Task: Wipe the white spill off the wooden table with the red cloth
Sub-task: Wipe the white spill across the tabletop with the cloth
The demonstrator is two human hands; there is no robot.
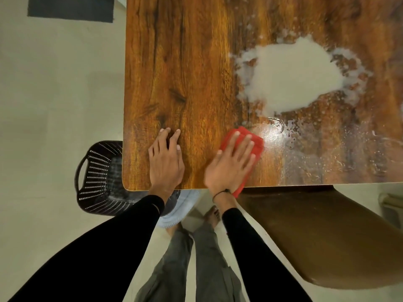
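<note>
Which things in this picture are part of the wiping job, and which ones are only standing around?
Part of the job:
- red cloth, pressed flat under the right hand
- white spill, not yet wiped
- wooden table, with the left hand resting on it

Only standing around:
- black basket on the floor
- brown chair
- light blue mat under the table edge
- dark mat

red cloth (257, 141) lies flat near the wooden table (185, 62) edge (white spill (294, 75) beyond it).

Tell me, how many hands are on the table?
2. The left hand rests flat on bare wood near the table's corner; the right hand presses the red cloth beside it, just short of the white spill.
</note>
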